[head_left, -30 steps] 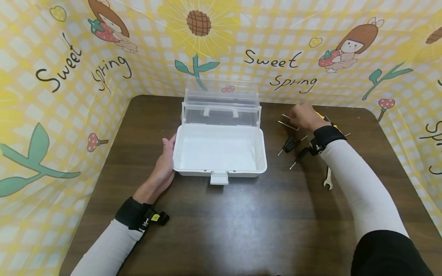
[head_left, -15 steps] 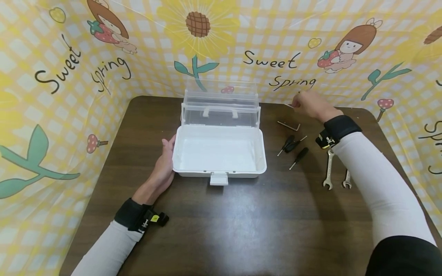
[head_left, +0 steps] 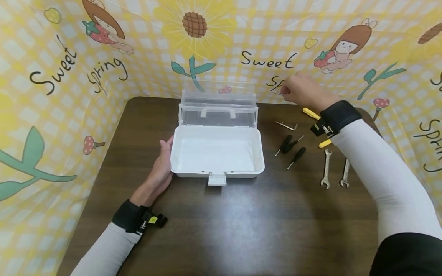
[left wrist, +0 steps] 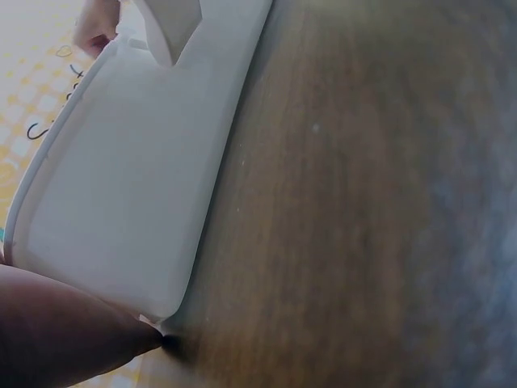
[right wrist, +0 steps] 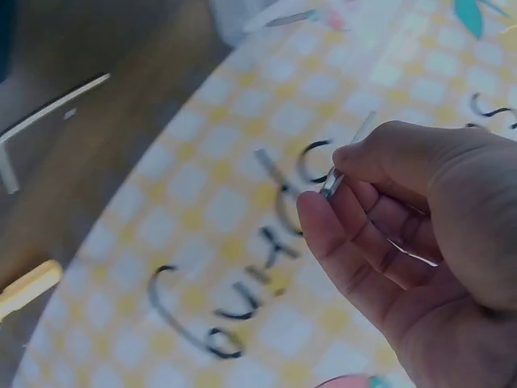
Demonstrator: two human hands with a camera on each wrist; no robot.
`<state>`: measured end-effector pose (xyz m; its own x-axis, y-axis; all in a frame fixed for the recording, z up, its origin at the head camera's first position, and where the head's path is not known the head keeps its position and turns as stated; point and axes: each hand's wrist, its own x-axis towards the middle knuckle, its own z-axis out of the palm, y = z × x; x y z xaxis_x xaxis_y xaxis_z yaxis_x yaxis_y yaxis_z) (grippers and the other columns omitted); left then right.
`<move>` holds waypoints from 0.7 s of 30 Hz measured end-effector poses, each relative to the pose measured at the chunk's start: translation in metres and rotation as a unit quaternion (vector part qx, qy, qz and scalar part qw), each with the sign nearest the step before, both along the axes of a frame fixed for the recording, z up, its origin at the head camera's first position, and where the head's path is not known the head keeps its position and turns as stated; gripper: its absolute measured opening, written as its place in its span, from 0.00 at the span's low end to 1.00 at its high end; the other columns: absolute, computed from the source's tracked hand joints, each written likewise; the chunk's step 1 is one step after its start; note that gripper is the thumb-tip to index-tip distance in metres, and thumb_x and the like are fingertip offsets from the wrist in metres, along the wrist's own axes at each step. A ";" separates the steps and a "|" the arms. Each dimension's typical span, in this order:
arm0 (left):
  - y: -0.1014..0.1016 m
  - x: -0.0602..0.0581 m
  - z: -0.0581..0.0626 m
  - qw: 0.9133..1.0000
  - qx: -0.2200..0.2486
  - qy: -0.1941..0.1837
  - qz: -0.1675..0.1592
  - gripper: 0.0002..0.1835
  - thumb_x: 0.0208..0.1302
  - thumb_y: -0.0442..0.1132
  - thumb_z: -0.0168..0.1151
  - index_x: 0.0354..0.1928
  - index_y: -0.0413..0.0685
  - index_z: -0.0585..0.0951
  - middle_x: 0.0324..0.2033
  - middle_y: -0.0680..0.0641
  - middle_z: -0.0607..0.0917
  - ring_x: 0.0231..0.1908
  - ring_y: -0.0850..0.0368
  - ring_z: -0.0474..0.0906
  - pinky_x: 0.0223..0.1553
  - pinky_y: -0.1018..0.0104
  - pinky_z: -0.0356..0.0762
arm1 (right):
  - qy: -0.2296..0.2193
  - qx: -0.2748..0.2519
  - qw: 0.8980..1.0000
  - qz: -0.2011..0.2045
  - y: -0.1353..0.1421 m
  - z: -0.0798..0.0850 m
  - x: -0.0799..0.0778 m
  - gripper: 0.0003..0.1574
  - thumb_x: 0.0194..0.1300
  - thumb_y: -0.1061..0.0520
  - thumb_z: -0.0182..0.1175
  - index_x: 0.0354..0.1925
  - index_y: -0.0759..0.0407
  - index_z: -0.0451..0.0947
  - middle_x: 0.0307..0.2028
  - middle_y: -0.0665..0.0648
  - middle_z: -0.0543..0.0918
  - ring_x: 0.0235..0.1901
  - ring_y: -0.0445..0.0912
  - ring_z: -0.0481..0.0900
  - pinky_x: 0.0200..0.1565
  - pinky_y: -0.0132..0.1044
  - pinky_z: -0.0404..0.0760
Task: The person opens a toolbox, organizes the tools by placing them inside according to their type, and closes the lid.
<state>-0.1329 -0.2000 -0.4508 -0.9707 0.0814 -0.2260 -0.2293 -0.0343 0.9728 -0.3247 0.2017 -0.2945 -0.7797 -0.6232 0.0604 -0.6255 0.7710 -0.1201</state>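
Note:
My right hand point(head_left: 305, 90) is raised near the back edge of the table, beyond the loose tools. Its thumb and forefinger pinch a thin metal hex key point(right wrist: 366, 125), part of which the fingers hide. Against the left side of a white toolbox point(head_left: 217, 178) rests my left hand point(head_left: 160, 166), fingers extended along the wall. The box's clear lid point(head_left: 218, 115) stands raised at the back, and the white base has nothing in it. A second hex key point(head_left: 286, 125) lies on the table right of the box.
Several black screwdrivers point(head_left: 297, 158) lie right of the box. Two open-ended wrenches point(head_left: 325, 168) are farther right. A yellow-handled tool point(head_left: 310, 113) is partly covered by the right forearm. Patterned cloth point(head_left: 272, 34) hangs behind the table point(head_left: 248, 230).
My right hand has lifted one hex key off the table and carried it up and slightly leftward. The other hex key stays on the table. My left hand keeps its place on the toolbox.

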 end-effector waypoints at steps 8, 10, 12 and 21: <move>0.000 0.000 0.001 1.000 0.001 0.009 0.000 0.45 0.64 0.75 0.23 0.79 0.65 0.42 0.78 0.56 0.44 0.75 0.58 0.40 0.73 0.50 0.42 | 0.014 0.006 0.999 0.033 -0.037 0.024 -0.002 0.07 0.59 0.66 0.56 0.28 0.64 0.81 0.26 0.60 0.80 0.26 0.52 0.72 0.32 0.43 0.71; 0.000 -0.001 0.002 1.000 0.000 0.005 -0.001 0.45 0.63 0.75 0.23 0.79 0.66 0.42 0.78 0.56 0.44 0.75 0.58 0.40 0.73 0.50 0.42 | 0.017 0.005 0.999 0.041 -0.046 0.028 -0.004 0.07 0.58 0.67 0.56 0.28 0.65 0.82 0.26 0.61 0.81 0.27 0.53 0.74 0.34 0.44 0.73; 0.000 -0.001 0.002 1.000 -0.001 0.002 -0.002 0.45 0.63 0.76 0.23 0.79 0.66 0.42 0.78 0.56 0.43 0.75 0.58 0.39 0.73 0.51 0.41 | 0.012 0.004 0.999 0.044 -0.053 0.031 -0.006 0.08 0.58 0.67 0.56 0.29 0.65 0.83 0.28 0.61 0.83 0.29 0.53 0.76 0.38 0.45 0.75; 0.001 0.000 0.000 1.000 -0.002 -0.004 0.004 0.45 0.63 0.76 0.23 0.79 0.66 0.42 0.78 0.56 0.44 0.75 0.58 0.40 0.73 0.51 0.43 | -0.007 0.005 0.998 0.061 -0.079 0.034 -0.015 0.10 0.57 0.68 0.56 0.33 0.67 0.85 0.34 0.65 0.85 0.36 0.55 0.79 0.44 0.49 0.77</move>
